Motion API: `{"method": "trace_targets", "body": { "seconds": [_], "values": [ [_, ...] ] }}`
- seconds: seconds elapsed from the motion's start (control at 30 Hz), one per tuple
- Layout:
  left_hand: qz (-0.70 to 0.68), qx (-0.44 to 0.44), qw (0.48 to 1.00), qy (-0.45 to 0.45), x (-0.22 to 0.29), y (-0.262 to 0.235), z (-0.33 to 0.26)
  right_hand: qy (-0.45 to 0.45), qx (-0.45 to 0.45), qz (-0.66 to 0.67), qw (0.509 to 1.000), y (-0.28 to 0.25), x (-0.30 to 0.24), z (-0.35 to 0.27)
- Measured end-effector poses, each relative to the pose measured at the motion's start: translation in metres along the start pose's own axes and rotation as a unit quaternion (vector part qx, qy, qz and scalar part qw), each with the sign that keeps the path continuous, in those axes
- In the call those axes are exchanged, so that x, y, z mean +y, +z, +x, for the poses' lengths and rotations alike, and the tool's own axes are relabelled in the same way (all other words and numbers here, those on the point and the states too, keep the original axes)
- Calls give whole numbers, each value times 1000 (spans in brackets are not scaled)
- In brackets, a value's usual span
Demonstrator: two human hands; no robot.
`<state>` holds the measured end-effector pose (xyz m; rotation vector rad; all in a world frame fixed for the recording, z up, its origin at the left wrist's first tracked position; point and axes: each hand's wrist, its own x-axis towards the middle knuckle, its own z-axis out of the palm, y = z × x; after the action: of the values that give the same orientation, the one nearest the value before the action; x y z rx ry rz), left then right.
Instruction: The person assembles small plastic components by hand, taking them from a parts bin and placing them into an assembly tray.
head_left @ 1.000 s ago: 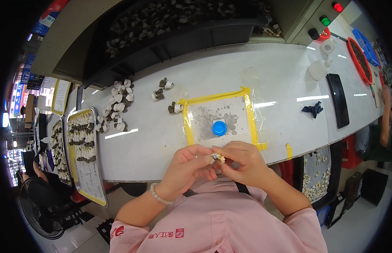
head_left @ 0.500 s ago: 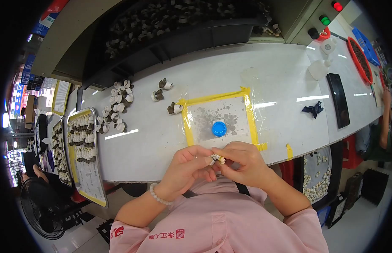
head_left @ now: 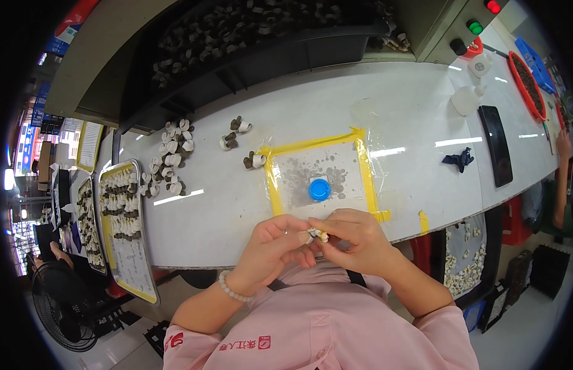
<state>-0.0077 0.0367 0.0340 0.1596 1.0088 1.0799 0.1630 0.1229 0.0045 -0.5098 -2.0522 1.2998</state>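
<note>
Just over the table's near edge, my left hand [head_left: 279,245] and my right hand [head_left: 353,239] meet around one small white-and-yellowish part [head_left: 317,234]. Fingertips of both hands pinch it and hide much of its shape. Beyond them a small pot with a blue round top [head_left: 320,190] stands on a stained white sheet [head_left: 292,166] framed by yellow tape. A dark-and-white small part [head_left: 255,161] lies at the frame's left corner, with two similar ones [head_left: 234,132] farther back. A loose cluster of such parts [head_left: 169,154] spreads to the left.
A metal tray [head_left: 149,271] with rows of parts overhangs the near edge at left. At the back is a black bin [head_left: 280,58] full of parts. White bottles [head_left: 466,100], a dark flat slab [head_left: 496,147] and a dark cloth scrap [head_left: 459,160] lie right. Another person's arm [head_left: 563,179] shows far right.
Both hands keep their pinch on the small part, with only slight finger movement. The things on the table have stayed in place; the view has shifted a little.
</note>
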Motion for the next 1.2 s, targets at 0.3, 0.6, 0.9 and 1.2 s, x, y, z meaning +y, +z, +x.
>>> {"method": "trace_targets", "body": {
  "seconds": [0.3, 0.6, 0.9, 1.2],
  "values": [
    [4, -6, 1000, 12, -1, 0, 0, 12, -2, 0, 1000, 0, 0, -1],
    [11, -6, 1000, 16, -1, 1, -1, -15, -6, -5, 1000, 0, 1, -1],
    [3, -18, 1000, 24, -4, -2, 0, -26, 9, -7, 1000, 0, 1, 0],
    [0, -31, 999, 24, -6, -7, 0, -27, 9, -5, 1000, 2, 1, 0]
  ]
}}
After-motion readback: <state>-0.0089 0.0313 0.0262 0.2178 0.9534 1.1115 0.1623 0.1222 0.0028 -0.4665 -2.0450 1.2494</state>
